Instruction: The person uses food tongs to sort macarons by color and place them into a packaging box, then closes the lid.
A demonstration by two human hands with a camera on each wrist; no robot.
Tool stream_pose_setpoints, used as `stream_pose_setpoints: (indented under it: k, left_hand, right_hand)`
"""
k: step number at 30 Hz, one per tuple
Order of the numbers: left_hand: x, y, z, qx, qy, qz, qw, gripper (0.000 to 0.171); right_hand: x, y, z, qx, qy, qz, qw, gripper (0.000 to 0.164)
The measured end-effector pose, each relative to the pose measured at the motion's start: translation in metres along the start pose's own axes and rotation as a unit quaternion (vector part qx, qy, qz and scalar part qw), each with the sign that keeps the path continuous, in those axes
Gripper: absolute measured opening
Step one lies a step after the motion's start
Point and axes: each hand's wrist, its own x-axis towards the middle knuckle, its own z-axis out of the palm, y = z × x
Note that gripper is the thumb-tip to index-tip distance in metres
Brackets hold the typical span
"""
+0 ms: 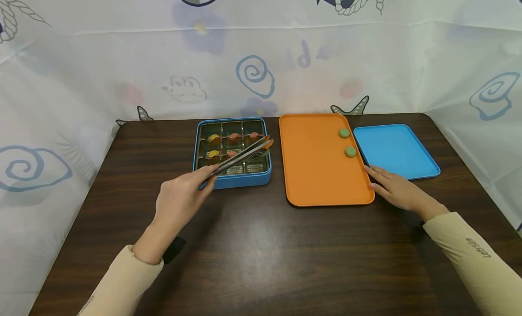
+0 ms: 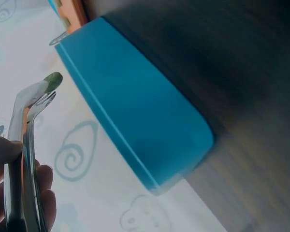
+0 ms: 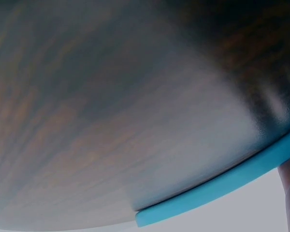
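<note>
My left hand (image 1: 181, 200) grips metal tongs (image 1: 240, 157) that reach over the blue box (image 1: 244, 181). In the left wrist view a small green round piece (image 2: 53, 82) shows at the tongs' tips; one tip is fork-shaped. The box is divided into compartments, several with a yellow piece (image 1: 213, 137) or a pink piece (image 1: 233, 136) inside. My right hand (image 1: 393, 188) lies at the right edge of the orange tray (image 1: 318, 180), fingertips touching the rim beside the blue tray (image 1: 395, 148). Two green round pieces, one a green disc (image 1: 350, 152), lie on the orange tray's right side.
A dark wooden table (image 1: 253, 257) bears the box and both trays. The orange tray stands between the box and the blue tray. Behind the table hangs a white printed cloth (image 1: 293, 75), which also covers the sides.
</note>
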Motion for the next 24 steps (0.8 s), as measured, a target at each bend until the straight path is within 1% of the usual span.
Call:
stream_pose_setpoints:
  k: [6, 11, 19, 24]
  left_hand:
    - [-0.009, -0.005, 0.000, 0.003, -0.001, 0.002, 1.0000, 0.030]
    - [-0.013, -0.008, 0.004, -0.004, -0.003, 0.003, 1.0000, 0.030]
    - [-0.013, -0.009, 0.010, -0.010, 0.009, 0.012, 0.9998, 0.037]
    - [-0.010, -0.004, 0.015, -0.012, 0.017, 0.013, 0.9997, 0.044]
  right_hand:
    - [-0.001, -0.002, -0.001, 0.004, -0.005, 0.000, 1.000, 0.062]
    - [-0.001, -0.002, -0.002, 0.000, -0.007, 0.004, 1.000, 0.062]
    - [-0.001, -0.002, -0.001, 0.000, -0.007, 0.008, 1.000, 0.063]
    - [0.000, -0.003, -0.001, -0.001, -0.006, 0.011, 1.000, 0.063]
